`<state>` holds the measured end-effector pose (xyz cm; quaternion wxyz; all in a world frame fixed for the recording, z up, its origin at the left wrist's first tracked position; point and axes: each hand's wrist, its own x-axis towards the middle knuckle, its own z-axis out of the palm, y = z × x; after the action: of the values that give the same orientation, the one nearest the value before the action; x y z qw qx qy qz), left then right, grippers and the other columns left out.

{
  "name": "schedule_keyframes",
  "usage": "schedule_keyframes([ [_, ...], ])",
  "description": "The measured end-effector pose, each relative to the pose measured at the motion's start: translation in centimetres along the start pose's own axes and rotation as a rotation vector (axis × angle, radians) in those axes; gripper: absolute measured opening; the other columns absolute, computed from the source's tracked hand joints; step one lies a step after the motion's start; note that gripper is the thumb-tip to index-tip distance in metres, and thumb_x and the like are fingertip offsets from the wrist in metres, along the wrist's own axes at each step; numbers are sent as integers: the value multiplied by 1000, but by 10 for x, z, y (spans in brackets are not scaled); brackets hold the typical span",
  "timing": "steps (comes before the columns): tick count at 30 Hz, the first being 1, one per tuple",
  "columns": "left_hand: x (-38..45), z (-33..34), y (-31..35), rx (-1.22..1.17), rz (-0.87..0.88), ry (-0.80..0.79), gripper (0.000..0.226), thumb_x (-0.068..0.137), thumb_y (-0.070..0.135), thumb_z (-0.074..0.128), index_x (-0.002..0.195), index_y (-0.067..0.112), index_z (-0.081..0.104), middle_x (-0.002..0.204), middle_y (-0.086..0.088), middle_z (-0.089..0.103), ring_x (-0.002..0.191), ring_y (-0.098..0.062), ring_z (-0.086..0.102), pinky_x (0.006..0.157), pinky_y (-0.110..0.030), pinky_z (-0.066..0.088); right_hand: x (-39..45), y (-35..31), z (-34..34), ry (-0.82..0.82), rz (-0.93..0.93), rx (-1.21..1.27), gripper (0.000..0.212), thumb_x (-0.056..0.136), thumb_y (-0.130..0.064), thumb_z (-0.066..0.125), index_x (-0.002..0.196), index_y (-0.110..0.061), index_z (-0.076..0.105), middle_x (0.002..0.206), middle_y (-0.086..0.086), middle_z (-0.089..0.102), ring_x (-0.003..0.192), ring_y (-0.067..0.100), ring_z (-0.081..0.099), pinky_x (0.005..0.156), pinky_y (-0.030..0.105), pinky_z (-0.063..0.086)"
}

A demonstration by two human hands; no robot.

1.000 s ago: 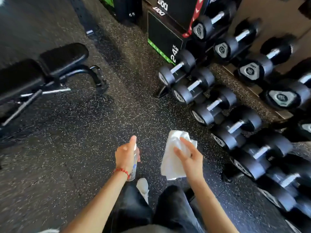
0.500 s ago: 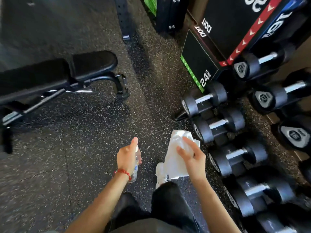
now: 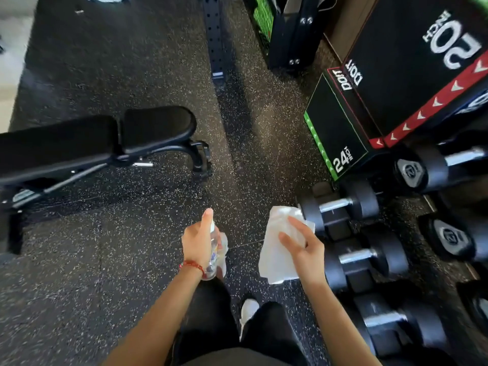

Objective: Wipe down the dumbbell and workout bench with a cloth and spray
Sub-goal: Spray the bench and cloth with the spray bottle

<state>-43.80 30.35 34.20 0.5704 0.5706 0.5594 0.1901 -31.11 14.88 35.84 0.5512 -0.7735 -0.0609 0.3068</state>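
My left hand (image 3: 197, 241) grips a small clear spray bottle (image 3: 214, 256), with the index finger up on its nozzle. My right hand (image 3: 303, 249) holds a white cloth (image 3: 276, 249) that hangs from the fingers, just left of the dumbbells. Black dumbbells with steel handles lie in a row at the right; the nearest to the cloth is one dumbbell (image 3: 340, 207). The black padded workout bench (image 3: 105, 140) stands at the left, well away from both hands.
Stacked black plyo boxes (image 3: 396, 83) marked 20 and 24 inch stand at the upper right. A black rack upright (image 3: 215, 40) lies across the speckled rubber floor (image 3: 105, 260). More dumbbells (image 3: 364, 256) fill the lower right. My legs and a white shoe (image 3: 248, 310) are below.
The view has swung left and up: the bench and plyo boxes came further into frame and the dumbbells slid right. Both hands keep their hold on bottle and cloth.
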Motion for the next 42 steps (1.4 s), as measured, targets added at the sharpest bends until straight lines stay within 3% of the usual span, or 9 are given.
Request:
schedule_keyframes([
  [4,74,12,35,22,18,-24,77,92,54,40,61,-15,55,50,-14,55,41,-15,54,56,-24,46,64,-31,33,11,6,17,32,80,-13,70,106,-29,62,94,-15,61,82,1,56,68,15,47],
  [7,134,19,69,44,71,-44,72,96,47,41,56,-12,53,50,-14,55,40,-13,54,47,-12,43,111,-62,60,34,1,28,31,80,-11,69,105,-27,63,90,-16,59,77,-1,54,59,8,45],
  [13,229,36,131,50,78,-81,72,94,48,41,58,-12,54,45,-8,56,42,-16,56,61,-29,47,190,-116,96,68,13,77,32,79,-11,71,103,-30,64,91,-20,62,77,-4,56,66,10,47],
  [24,348,137,205,-15,47,-122,63,96,38,44,56,-10,54,44,-9,52,39,-16,52,49,-18,45,355,-175,86,94,25,61,30,78,-13,71,101,-32,66,89,-16,62,77,6,56,70,24,49],
  [29,398,200,248,8,66,-155,71,86,53,45,58,-11,54,42,-6,53,38,-16,52,48,-21,43,438,-209,65,85,-12,62,29,78,-12,71,100,-30,65,95,-17,61,82,-3,56,65,7,46],
  [34,432,249,291,-2,50,-181,62,77,57,40,48,4,53,41,-6,54,41,-19,54,57,-28,44,493,-239,41,123,-23,57,29,78,-10,71,104,-24,66,101,-9,62,85,-6,54,64,2,43],
  [36,446,266,306,12,52,-218,59,79,55,42,49,6,52,42,-7,54,42,-20,54,56,-28,43,511,-248,34,152,-20,57,30,79,-11,71,106,-24,65,101,-8,62,86,-3,55,71,7,45],
  [39,469,295,328,35,82,-260,57,88,49,45,51,6,52,43,-7,54,42,-20,53,52,-25,44,535,-257,25,193,-6,90,31,79,-11,71,106,-24,65,99,-19,61,91,0,56,87,29,48],
  [42,495,329,350,96,130,-314,60,92,46,44,48,7,52,42,-8,53,42,-21,52,50,-24,44,561,-265,16,263,19,106,30,78,-12,71,104,-27,65,96,-23,59,90,-2,56,89,35,49],
])
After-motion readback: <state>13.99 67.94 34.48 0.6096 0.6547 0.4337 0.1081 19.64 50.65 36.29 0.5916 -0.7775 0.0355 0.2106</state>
